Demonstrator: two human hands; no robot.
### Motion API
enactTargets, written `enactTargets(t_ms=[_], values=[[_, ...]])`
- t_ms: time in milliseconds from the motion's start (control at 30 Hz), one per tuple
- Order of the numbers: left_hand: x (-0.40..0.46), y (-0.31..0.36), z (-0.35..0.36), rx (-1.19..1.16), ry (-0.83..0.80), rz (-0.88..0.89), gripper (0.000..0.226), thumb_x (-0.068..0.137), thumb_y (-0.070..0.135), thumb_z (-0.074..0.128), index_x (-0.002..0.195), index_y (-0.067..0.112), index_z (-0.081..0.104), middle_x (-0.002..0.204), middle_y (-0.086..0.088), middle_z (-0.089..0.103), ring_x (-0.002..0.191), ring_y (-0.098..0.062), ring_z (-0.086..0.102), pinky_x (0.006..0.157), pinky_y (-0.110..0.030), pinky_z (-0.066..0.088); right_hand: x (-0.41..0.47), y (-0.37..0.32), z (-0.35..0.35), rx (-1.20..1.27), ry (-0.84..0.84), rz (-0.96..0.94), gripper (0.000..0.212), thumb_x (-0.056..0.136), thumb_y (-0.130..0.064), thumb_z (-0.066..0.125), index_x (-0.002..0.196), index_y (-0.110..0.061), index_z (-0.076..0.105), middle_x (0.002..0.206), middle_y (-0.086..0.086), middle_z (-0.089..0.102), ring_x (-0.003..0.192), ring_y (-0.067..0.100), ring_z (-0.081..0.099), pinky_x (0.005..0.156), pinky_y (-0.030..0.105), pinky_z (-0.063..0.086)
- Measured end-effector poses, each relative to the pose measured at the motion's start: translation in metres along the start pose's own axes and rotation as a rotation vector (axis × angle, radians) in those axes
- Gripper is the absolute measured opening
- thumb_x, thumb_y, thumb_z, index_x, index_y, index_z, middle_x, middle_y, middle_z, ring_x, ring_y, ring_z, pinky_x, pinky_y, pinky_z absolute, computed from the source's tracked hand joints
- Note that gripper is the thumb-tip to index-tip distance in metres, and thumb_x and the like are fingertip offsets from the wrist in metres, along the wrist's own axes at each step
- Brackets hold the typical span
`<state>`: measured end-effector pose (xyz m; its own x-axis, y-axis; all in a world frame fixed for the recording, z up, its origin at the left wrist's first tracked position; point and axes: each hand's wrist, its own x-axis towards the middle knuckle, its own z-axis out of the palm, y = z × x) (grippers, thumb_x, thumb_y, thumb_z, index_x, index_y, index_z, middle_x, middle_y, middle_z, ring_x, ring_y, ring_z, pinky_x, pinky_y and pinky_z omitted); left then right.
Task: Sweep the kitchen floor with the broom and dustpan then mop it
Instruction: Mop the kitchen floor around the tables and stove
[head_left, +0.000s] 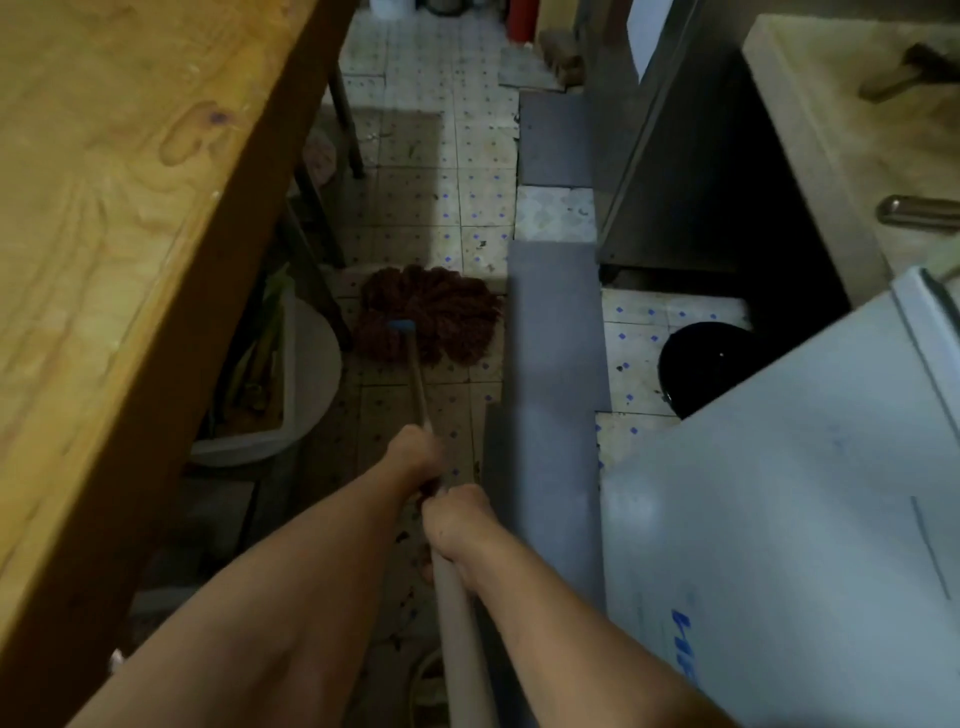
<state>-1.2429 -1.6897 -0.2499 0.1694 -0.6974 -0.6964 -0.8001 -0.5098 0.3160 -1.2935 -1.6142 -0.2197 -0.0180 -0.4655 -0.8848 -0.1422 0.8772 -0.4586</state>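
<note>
While one mop (428, 317) rests on tiles, left hand (415, 451) and right hand (457, 525) grip it.

A wooden table (130, 208) fills the left, a white bucket (306, 395) beneath it; grey mats (556, 332) lie beside a black bin (701, 364)

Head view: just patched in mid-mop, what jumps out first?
The reddish-brown mop head lies spread on the tiled floor in the aisle's middle. Both hands grip its handle, left hand ahead of right hand. A wooden table fills the left; a black bucket stands right.
</note>
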Motion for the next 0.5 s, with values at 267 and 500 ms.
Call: enactTargets(t_ms=[267,500], values=[[-0.107,-0.057,0.058,0.103,-0.023,-0.062,0.049,0.098,0.017,0.046,0.142,0.001,0.034,0.139,-0.019,0.046,0.126,-0.03,0.047,0.101,-0.032,0.042,-0.086,0.098,-0.003,-0.068,-0.002,0.06,0.041,0.097,-0.02,0.048,0.137,-0.011,0.039,0.088,0.011,0.056,0.058,0.018,0.053,0.043,0.024,0.047],[-0.206,-0.106,0.104,0.135,-0.023,-0.091,0.054,0.097,0.012,0.045,0.145,-0.003,0.025,0.136,-0.017,0.05,0.122,-0.028,0.051,0.094,-0.031,0.044,-0.184,0.176,-0.006,-0.117,-0.087,0.093,0.016,0.099,-0.024,0.044,0.089,-0.016,0.054,0.075,0.006,0.052,0.055,0.013,0.05,0.039,0.019,0.042]])
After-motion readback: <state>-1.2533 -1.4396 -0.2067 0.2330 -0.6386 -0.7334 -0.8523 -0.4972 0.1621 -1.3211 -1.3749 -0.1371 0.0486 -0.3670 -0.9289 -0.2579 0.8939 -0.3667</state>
